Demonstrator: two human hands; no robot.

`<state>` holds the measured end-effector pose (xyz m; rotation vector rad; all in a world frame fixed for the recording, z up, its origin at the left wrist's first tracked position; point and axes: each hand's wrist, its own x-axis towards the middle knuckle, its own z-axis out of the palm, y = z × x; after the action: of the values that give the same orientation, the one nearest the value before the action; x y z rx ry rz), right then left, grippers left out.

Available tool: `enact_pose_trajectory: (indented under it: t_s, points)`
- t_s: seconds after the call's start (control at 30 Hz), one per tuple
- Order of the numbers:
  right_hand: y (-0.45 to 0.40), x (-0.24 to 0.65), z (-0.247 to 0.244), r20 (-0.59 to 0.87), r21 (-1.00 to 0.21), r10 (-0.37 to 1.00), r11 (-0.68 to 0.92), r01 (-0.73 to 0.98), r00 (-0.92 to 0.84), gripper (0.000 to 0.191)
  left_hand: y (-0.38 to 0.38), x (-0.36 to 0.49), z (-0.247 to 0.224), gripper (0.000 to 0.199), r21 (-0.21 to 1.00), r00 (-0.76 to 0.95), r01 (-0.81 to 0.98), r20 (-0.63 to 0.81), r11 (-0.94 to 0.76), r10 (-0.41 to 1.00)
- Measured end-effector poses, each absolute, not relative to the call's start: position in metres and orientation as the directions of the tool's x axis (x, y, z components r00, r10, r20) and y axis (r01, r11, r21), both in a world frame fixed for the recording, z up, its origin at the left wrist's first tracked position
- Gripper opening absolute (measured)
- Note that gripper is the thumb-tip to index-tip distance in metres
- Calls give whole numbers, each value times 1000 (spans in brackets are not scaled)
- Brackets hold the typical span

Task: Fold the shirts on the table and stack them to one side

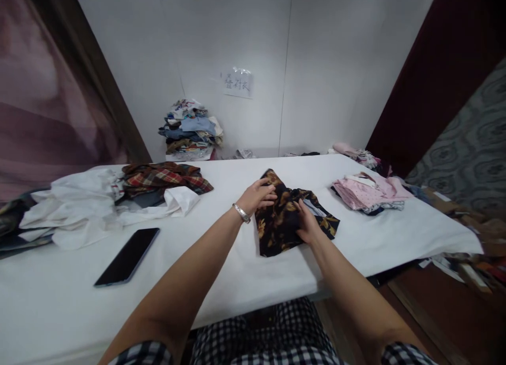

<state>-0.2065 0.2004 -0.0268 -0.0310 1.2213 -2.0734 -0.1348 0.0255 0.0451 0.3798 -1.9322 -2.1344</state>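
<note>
A black shirt with a brown and gold flower print (279, 222) lies partly folded on the white-covered table in front of me. Its left side is gathered into a compact shape, and a flap spreads out to the right, showing a pale grey patch. My left hand (258, 197), with a silver bracelet at the wrist, rests on the shirt's upper left edge, fingers stretched out. On the shirt's right part lies my right hand (310, 225), thumb and fingers apart. Neither hand visibly grips the cloth.
A phone (127, 257) lies at left on the white table cover (190, 259). Behind it are loose white garments (79, 207) and a red plaid shirt (166, 178). Folded pink clothes (369, 191) sit at right. Beyond the table, a tall clothes pile (192, 127) stands against the wall.
</note>
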Motion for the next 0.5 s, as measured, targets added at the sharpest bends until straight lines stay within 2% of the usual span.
enact_pose_trajectory:
  t_s: [0.07,0.17,0.27,0.37,0.5]
  points:
    - [221,-218,-33,-409,-759,-546,-242,604,-732,42,30,-139,29,54,999,-926,-49,-53,-20,-373]
    - [239,-226,-44,-375,-822,-527,-191,537,-762,35,22,-135,-7,40,955,-848,-231,-103,187,-520]
    - [241,-227,-54,-304,-909,-499,-103,404,-812,58,7,-126,-31,38,894,-796,-352,-130,278,-591]
    - [240,-230,-64,-240,-963,-471,5,270,-849,74,-17,-113,-25,41,886,-800,-362,-135,291,-585]
    - [248,-248,-75,-33,-994,-465,108,-20,-885,62,-58,-97,8,48,887,-793,-310,-42,343,-608]
